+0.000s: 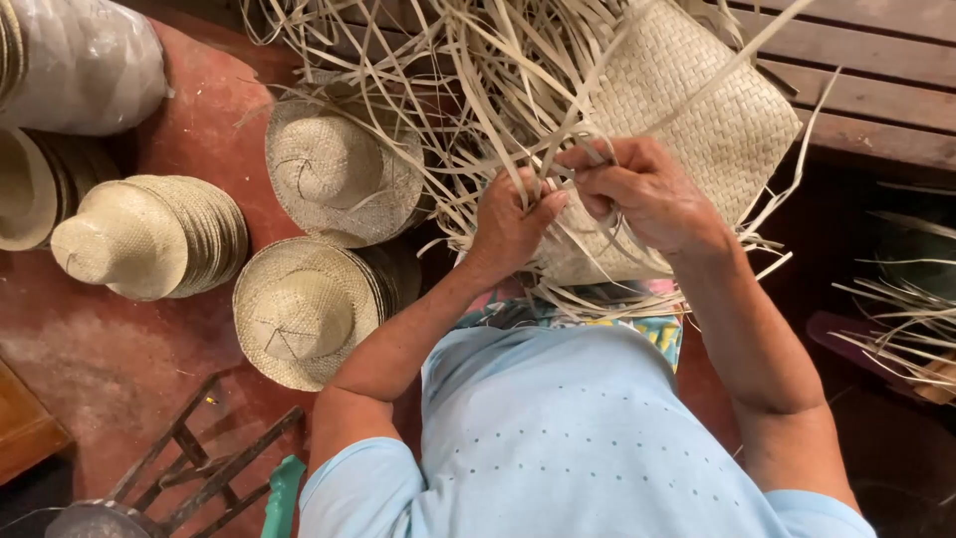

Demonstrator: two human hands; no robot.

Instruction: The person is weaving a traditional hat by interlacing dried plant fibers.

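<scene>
A worn red floor (119, 369) fills the left of the frame, carrying stacks of woven straw hats (304, 309) at centre left, a plastic-wrapped bundle (85, 60) at upper left, and a dark wooden frame (199, 458) at lower left.

Loose straw strips (438, 110) fan thickly over the floor's (110, 349) far edge, blocking passage there; hat stacks (299, 309) crowd the left side; bare red floor lies open near the dark wooden rack (199, 448).
</scene>
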